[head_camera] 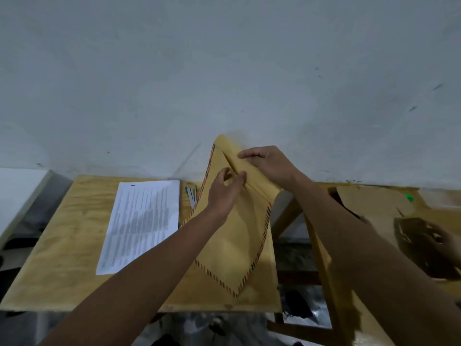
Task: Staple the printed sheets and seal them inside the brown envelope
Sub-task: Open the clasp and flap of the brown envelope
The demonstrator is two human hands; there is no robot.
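The brown envelope (239, 240) with a striped red-and-dark border is held up, tilted, above the right part of the wooden table (64, 245). My right hand (269, 166) grips its upper edge near the flap. My left hand (224, 191) pinches the envelope's mouth just below, thumb and fingers curled at the opening. The printed sheets (142, 223) lie flat on the table to the left of the envelope, printed side up. No stapler shows.
A small white object with a green tip (192, 196) lies behind the envelope's left edge. A grey wall (224, 71) rises behind the table. To the right stands another wooden table (389, 203), where another person's hand (446, 240) holds a dark object.
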